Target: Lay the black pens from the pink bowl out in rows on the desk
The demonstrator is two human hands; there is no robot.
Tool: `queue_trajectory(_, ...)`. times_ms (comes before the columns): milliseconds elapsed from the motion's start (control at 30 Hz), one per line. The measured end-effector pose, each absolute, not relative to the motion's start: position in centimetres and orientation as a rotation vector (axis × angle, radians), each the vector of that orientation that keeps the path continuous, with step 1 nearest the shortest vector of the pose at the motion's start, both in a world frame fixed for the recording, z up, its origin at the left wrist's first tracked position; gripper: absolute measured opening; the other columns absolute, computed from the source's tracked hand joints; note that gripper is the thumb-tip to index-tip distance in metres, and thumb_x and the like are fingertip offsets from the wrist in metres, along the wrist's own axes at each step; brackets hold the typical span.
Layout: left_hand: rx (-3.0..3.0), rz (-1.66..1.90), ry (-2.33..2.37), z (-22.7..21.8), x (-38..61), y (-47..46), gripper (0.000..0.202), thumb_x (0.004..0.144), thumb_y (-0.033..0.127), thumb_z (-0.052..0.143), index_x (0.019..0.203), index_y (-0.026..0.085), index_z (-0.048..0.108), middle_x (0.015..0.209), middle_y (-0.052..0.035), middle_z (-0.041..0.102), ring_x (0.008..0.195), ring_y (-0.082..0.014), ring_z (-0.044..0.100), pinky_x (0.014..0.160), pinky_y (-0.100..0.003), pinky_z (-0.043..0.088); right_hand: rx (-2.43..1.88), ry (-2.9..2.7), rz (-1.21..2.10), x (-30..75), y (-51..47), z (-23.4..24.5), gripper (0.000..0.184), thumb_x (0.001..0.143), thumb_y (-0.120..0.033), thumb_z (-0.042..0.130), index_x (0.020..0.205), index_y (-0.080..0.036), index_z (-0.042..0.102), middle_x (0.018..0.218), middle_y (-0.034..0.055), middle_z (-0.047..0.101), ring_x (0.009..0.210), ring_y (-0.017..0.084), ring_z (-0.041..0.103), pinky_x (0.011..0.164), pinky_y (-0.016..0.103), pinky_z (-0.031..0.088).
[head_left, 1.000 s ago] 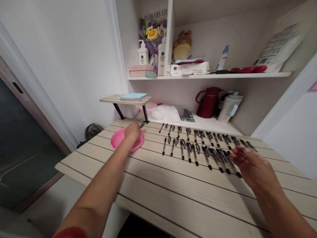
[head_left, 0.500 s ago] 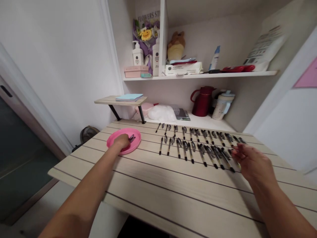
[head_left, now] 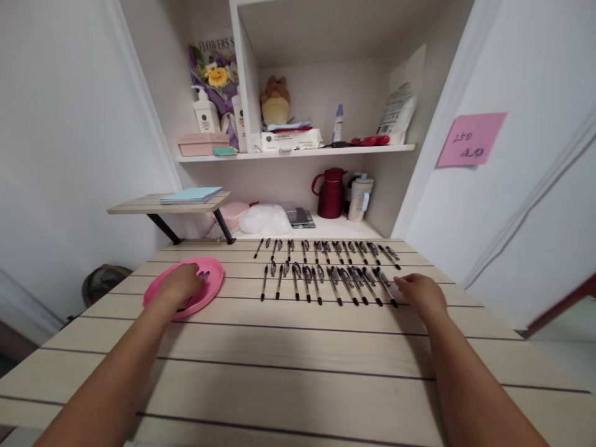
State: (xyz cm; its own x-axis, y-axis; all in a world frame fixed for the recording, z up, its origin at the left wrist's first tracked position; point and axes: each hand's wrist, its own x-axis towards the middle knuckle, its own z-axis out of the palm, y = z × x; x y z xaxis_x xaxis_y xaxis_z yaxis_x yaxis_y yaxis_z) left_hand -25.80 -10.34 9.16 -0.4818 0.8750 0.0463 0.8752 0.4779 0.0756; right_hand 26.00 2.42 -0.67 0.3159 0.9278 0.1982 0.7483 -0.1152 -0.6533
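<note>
Your table point(head_left: 298, 372) carries two pen rows point(head_left: 326, 273) along its far edge, laid parallel for counting. Your left hand point(head_left: 179, 287) rests curled in the pink dish point(head_left: 212, 279) near the left edge; what it grips I cannot tell. Your right hand point(head_left: 421, 295) lies loosely open, touching the near row's right end.

The table point(head_left: 298, 366) was pale wood grain crossed by thin dark lines. A bright pink dish point(head_left: 186, 292) sat on it, and the pens point(head_left: 326, 273) were black with clear barrels. On the wall hung a pink note point(head_left: 470, 138) with dark handwriting. The jug point(head_left: 329, 194) was deep red, the flask point(head_left: 360, 197) beside it cream with a pale blue lid. The small shelf point(head_left: 153, 203) carried a light blue pad point(head_left: 190, 195). The bouquet wrap point(head_left: 215, 68) was purple around a yellow flower point(head_left: 216, 76)
</note>
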Motion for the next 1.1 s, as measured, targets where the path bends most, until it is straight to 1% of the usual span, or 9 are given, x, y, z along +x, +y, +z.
queue_trajectory(100, -1.772, -0.396, -2.431, 9.7, -21.8, -9.9, 0.035, 0.076, 0.034, 0.044, 0.103, 0.017, 0.060, 0.107, -0.0106, 0.062, 0.092, -0.0245, 0.056, 0.072, -0.030, 0.040, -2.117, -1.622, 0.344, 25.1, 1.9, -0.2, 0.033, 0.065, -0.051, 0.053, 0.062, -0.020, 0.064, 0.068, 0.0129, 0.067, 0.067, 0.027, 0.062, 0.055, 0.034, 0.041)
queue_trajectory(200, -2.185, -0.799, -2.249, 9.3, -16.3, -9.4, 0.032, 0.075, 0.034, 0.048, 0.098, 0.017, 0.062, 0.101, -0.0085, 0.064, 0.091, -0.0210, 0.057, 0.079, -0.030, 0.040, -2.202, -1.690, 0.312, 24.4, 1.4, 0.2, 0.033, 0.067, -0.049, 0.052, 0.066, -0.020, 0.066, 0.073, 0.0139, 0.067, 0.073, 0.028, 0.062, 0.058, 0.034, 0.042)
queue_trajectory(300, -2.565, -1.286, -2.270, 8.0, -10.8, -9.5, 0.032, 0.074, 0.033, 0.051, 0.099, 0.016, 0.062, 0.094, -0.0064, 0.066, 0.084, -0.0186, 0.059, 0.075, -0.029, 0.044, -2.225, -1.755, 0.352, 24.3, 1.2, 0.4, 0.032, 0.067, -0.048, 0.052, 0.067, -0.020, 0.066, 0.075, 0.0132, 0.067, 0.074, 0.026, 0.063, 0.059, 0.033, 0.043)
queue_trajectory(433, -2.974, -1.407, -2.267, 5.7, -5.1, -10.3, 0.032, 0.072, 0.036, 0.055, 0.094, 0.016, 0.066, 0.087, -0.0066, 0.066, 0.078, -0.0169, 0.058, 0.067, -0.026, 0.044, -2.221, -1.807, 0.386, 24.3, 1.2, 0.2, 0.029, 0.063, -0.047, 0.056, 0.062, -0.019, 0.064, 0.072, 0.0130, 0.067, 0.072, 0.026, 0.063, 0.058, 0.032, 0.042)
queue_trajectory(633, -3.193, -1.542, -2.422, 3.6, -0.3, -10.6, 0.025, 0.065, 0.032, 0.062, 0.083, 0.015, 0.067, 0.071, -0.0037, 0.062, 0.062, -0.0118, 0.054, 0.055, -0.022, 0.040, -2.166, -1.768, 0.249, 24.0, 1.3, -0.1, 0.016, 0.062, -0.032, 0.057, 0.064, -0.017, 0.065, 0.070, 0.0136, 0.067, 0.070, 0.024, 0.062, 0.055, 0.028, 0.039)
queue_trajectory(767, -2.935, -2.070, -2.595, 3.7, 1.3, -10.0, 0.027, 0.064, 0.034, 0.065, 0.083, 0.014, 0.064, 0.072, -0.0047, 0.061, 0.064, -0.0121, 0.055, 0.059, -0.024, 0.042, -1.963, -1.698, 0.355, 23.4, 0.9, 1.4, 0.018, 0.066, -0.034, 0.056, 0.056, -0.019, 0.058, 0.055, 0.0083, 0.063, 0.057, 0.018, 0.058, 0.049, 0.026, 0.035)
queue_trajectory(867, -2.332, -2.758, -2.598, 3.9, 1.9, -9.1, 0.034, 0.068, 0.040, 0.063, 0.089, 0.014, 0.060, 0.081, -0.0085, 0.063, 0.070, -0.0133, 0.057, 0.067, -0.028, 0.044, -1.591, -1.655, 0.843, 21.4, -0.6, 2.8, 0.024, 0.069, -0.041, 0.055, 0.059, -0.019, 0.054, 0.045, -0.0007, 0.053, 0.043, 0.012, 0.049, 0.043, 0.023, 0.031)
queue_trajectory(967, -1.751, -3.268, -2.441, 3.8, 1.9, -8.3, 0.035, 0.070, 0.041, 0.063, 0.092, 0.015, 0.058, 0.088, -0.0094, 0.063, 0.074, -0.0142, 0.059, 0.069, -0.028, 0.045, -1.193, -1.725, 1.301, 18.3, -2.6, 3.4, 0.023, 0.067, -0.041, 0.060, 0.067, -0.018, 0.054, 0.050, -0.0053, 0.050, 0.040, 0.007, 0.042, 0.040, 0.020, 0.029)
queue_trajectory(1100, -1.392, -3.609, -2.213, 3.0, 1.3, -7.7, 0.028, 0.069, 0.036, 0.065, 0.086, 0.015, 0.057, 0.074, -0.0055, 0.062, 0.066, -0.0126, 0.059, 0.067, -0.026, 0.045, -1.006, -1.859, 1.520, 15.7, -3.8, 3.4, 0.025, 0.065, -0.041, 0.063, 0.066, -0.017, 0.053, 0.053, -0.0051, 0.051, 0.044, 0.007, 0.044, 0.043, 0.019, 0.033)
